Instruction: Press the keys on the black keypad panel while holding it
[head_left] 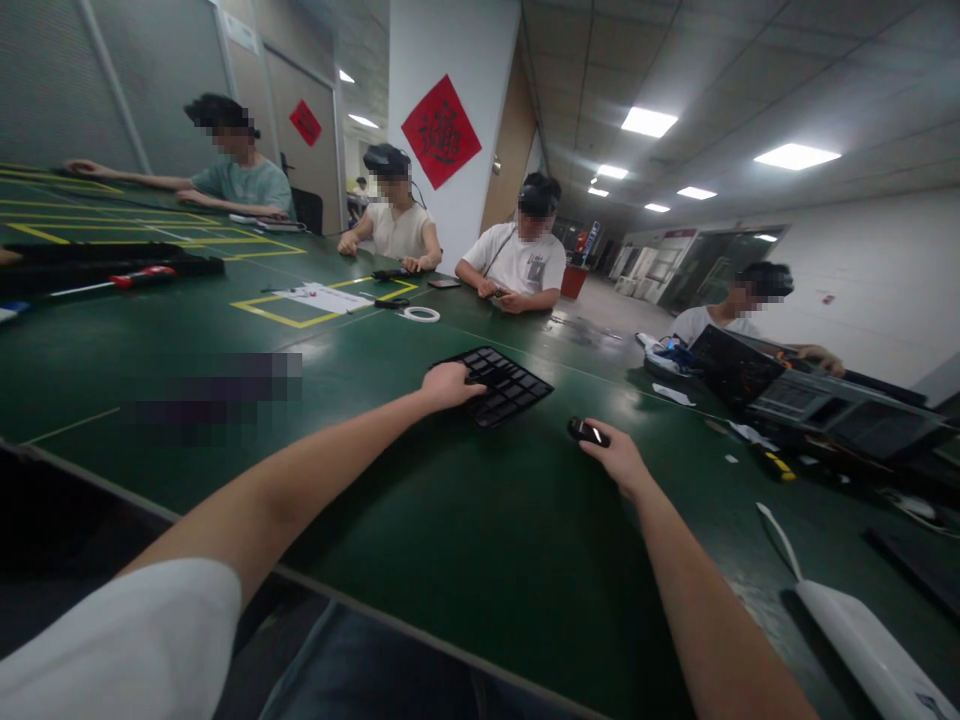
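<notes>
black, flat and gridded, a square plastic-looking tray (516, 386) lies at or just above the green counter (480, 530), its left side pinched in the left hand (448, 388). the right hand (616, 455) grips a small glossy black oval device (589, 432), apart from the tray. taking hold looks done; the device isn't yet set down, and whether the cells are filled i can't tell.

Ceiling panels (649, 122) glare through dim, hazy light; the tabletop (480, 530) shines in patches.
</notes>
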